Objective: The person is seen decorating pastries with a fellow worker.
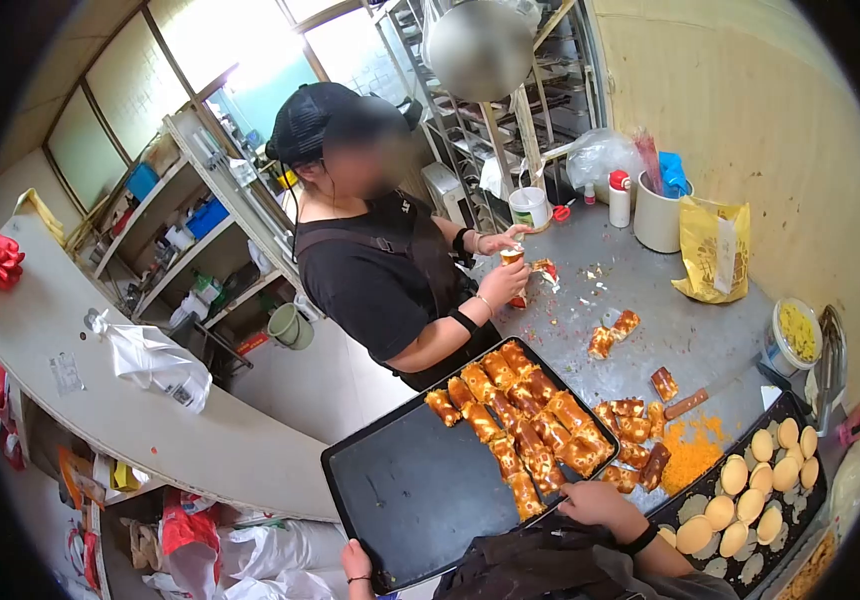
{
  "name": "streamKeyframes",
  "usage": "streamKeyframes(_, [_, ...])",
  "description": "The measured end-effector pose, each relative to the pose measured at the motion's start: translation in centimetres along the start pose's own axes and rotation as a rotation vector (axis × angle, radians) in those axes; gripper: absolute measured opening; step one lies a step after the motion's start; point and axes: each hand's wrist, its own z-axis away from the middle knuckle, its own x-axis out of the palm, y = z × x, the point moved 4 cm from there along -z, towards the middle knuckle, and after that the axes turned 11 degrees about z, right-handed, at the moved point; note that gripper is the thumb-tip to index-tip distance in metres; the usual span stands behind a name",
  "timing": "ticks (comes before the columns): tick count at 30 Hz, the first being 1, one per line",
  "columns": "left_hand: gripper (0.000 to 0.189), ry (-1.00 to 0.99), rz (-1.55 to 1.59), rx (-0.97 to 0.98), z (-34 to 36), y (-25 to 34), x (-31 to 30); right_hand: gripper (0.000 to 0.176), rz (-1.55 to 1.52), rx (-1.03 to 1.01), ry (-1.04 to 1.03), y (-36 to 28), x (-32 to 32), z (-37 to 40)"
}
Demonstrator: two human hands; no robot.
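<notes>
A black baking tray [400,490] is held at a slant in front of me, its right part covered by rows of browned rolls [520,420] and its left part bare. My left hand [357,562] grips the tray's near left corner. At the near right edge, by the rolls, my right hand [600,505] holds the tray too; its thumb side shows and the other fingers are hidden beneath. More rolls [634,429] lie on the metal table just past the tray, beside a heap of orange shreds [693,448] and a brown-handled knife [688,403].
Across the tray, a co-worker [380,240] handles a roll [512,258]. A black tray of round pale cakes [720,512] is at the right. A yellow bag [715,250], a tub [790,335] and a white container [662,220] line the wall. A curved counter [150,420] is left.
</notes>
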Motion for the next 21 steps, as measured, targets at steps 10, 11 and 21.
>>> streamKeyframes(10, [0.051,0.044,-0.027,-0.048,2.0,0.1,0.5,0.039,0.184,-0.007,-0.183,-0.3,1.6,-2.0])
streamKeyframes(11, [0.052,0.071,-0.037,-0.028,2.1,0.3,0.4,0.040,0.189,-0.029,-0.174,-0.2,1.9,-2.1])
streamKeyframes(21, [0.048,0.060,0.111,-0.068,3.3,-0.2,0.7,0.034,0.196,-0.109,-0.196,-0.2,1.1,-2.1])
